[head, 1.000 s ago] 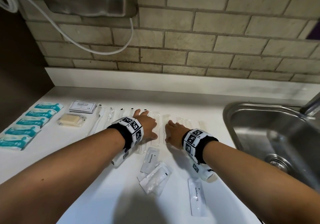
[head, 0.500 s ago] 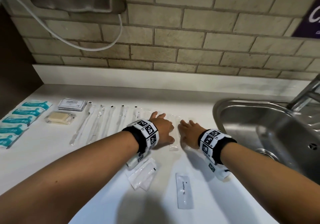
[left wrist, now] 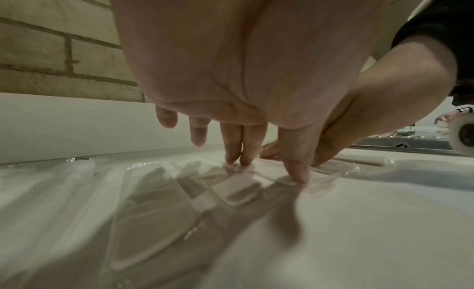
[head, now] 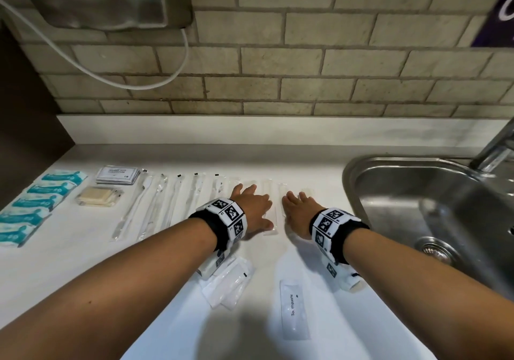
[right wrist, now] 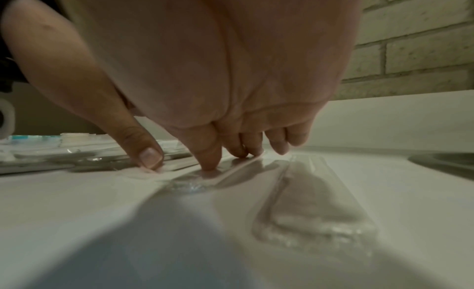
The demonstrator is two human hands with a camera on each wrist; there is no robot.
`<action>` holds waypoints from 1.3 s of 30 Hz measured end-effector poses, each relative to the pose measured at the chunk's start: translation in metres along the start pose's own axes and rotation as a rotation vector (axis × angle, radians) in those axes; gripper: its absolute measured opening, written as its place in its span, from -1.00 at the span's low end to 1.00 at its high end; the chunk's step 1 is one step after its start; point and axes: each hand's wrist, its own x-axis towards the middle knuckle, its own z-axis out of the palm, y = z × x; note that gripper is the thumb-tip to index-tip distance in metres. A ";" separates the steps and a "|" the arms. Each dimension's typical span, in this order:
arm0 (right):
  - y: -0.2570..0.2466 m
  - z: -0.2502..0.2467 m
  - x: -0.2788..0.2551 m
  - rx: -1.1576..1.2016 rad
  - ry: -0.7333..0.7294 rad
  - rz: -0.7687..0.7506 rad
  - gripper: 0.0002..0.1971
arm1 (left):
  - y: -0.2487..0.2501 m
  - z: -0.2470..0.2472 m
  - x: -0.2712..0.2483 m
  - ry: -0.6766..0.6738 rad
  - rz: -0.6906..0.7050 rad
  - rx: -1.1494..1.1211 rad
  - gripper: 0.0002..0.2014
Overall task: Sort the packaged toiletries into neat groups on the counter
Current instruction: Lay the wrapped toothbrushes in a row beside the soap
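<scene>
My left hand and right hand lie side by side, palms down, on the white counter. Their straight fingers press on long clear packets at the right end of a row of wrapped toothbrushes. In the left wrist view the left hand has its fingertips on a clear packet. In the right wrist view the right hand touches clear film with thumb and fingertips, and another clear packet lies to its right. Neither hand grips anything.
Teal packets are lined up at the far left, beside a stack of cards and a beige packet. Loose white sachets and a toothpaste sachet lie near my forearms. A steel sink is on the right.
Both hands have slid to the right along the row of clear packets, uncovering the toothbrushes on the left. In the last half second they hardly moved.
</scene>
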 end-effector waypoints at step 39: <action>0.032 -0.002 -0.018 0.010 -0.018 0.092 -0.59 | 0.033 0.007 0.019 0.082 0.084 -0.001 -0.50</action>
